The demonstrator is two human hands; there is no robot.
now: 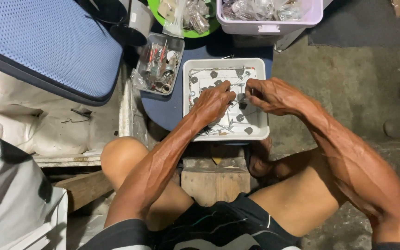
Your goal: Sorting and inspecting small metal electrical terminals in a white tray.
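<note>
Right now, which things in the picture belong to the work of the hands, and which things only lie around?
In use:
- left hand
- right hand
- white tray under both hands
- thin metal pins and small grey discs in it

Lying about:
- clear box of small hardware
- green bowl
- lilac bin
- blue cushion

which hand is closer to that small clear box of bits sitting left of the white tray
Left. The left hand is over the white tray, just right of the clear box; the right hand is farther right.
</note>
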